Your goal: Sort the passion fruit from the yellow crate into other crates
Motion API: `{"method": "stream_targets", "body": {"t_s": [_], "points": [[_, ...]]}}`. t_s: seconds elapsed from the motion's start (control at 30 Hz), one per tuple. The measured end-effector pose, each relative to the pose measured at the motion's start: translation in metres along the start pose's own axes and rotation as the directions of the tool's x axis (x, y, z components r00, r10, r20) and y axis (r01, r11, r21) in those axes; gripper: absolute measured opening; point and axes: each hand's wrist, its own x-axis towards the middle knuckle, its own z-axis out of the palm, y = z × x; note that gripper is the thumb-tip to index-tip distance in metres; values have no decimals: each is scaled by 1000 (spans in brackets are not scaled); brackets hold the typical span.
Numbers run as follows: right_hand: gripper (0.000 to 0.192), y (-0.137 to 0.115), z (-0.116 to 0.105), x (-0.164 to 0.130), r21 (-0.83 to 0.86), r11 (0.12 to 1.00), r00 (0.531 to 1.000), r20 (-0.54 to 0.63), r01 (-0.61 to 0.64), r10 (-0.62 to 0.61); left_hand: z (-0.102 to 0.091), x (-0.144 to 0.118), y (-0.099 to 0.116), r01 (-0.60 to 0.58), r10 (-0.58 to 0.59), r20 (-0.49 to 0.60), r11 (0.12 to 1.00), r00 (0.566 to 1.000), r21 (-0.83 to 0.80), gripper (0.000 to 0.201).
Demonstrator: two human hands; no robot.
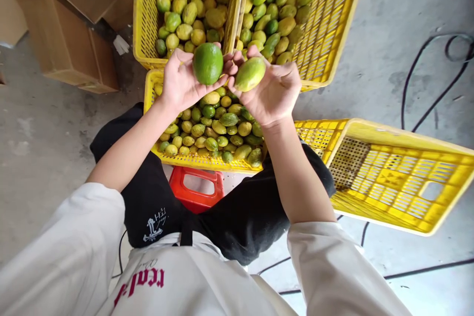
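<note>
The person sits low, in a white long-sleeved top with red letters (140,281) and black trousers (155,197), and between the knees shows a small red plastic stool (196,188). Both forearms reach forward, with the palms turned up. The left hand (181,81) cups a round dark green fruit (208,63); the fingers are curled under and beside it, so the fruit rests in a loose closed grip. The right hand (272,91) holds in the same way a paler yellow-green oval fruit (250,73), which lies on the bent fingers near the thumb. The two fruits are just beside each other, and the fingertips of both hands almost meet between them. Directly under the hands stands a yellow slotted plastic crate (207,162) full of small green and yellow fruits. To the person's right lies an empty yellow plastic crate (403,177), tilted on the grey concrete floor (370,59). Behind the hands are two more yellow crates side by side, a left one (142,19) and a right one (333,19), both holding the same mixed fruits. Brown cardboard boxes (66,39) are stacked far on the left, and a thin black cable (418,59) runs over the floor far on the right.
</note>
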Motion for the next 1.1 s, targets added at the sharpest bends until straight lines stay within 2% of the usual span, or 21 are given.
{"method": "stream_targets", "body": {"t_s": [0.13, 0.27, 0.33, 0.43, 0.53, 0.67, 0.77, 0.83, 0.93, 1.1], "points": [[51, -1, 3, -2, -39, 999, 1000, 10, -19, 20, -1, -3, 4, 7, 0, 50, 990, 999, -141, 48], [45, 14, 1, 0, 41, 998, 995, 92, -53, 49, 6, -1, -6, 122, -115, 41, 960, 992, -252, 40], [46, 22, 0, 1, 87, 994, 993, 101, -61, 52, 9, 0, -13, 133, -109, 81, 906, 991, -402, 33], [44, 28, -1, 3, 103, 994, 998, 44, -43, 38, 12, 3, -20, 154, -92, 133, 782, 987, -604, 26], [40, 25, 1, 4, 116, 993, 1000, -17, -5, 7, 12, 4, -17, 159, -156, 68, 710, 985, -686, 29], [38, 16, 3, 3, 211, 978, 1000, 13, -4, 2, 11, 5, -3, 76, -148, -39, 695, 988, -715, 38], [44, 15, 2, 3, 206, 978, 1000, -10, 19, -18, 9, 5, 3, 16, -84, -57, 681, 995, -732, 39], [45, 17, 1, 3, 184, 983, 998, -63, 21, -9, 10, 6, 2, 11, -59, -41, 684, 997, -729, 37], [37, 21, -2, 5, 202, 979, 985, -169, -9, 43, 12, 8, -6, 79, -93, 16, 729, 996, -680, 27], [40, 26, -3, 8, 185, 978, 974, -186, -95, 130, 13, 11, -19, 122, -85, 90, 796, 992, -593, 21]]}}
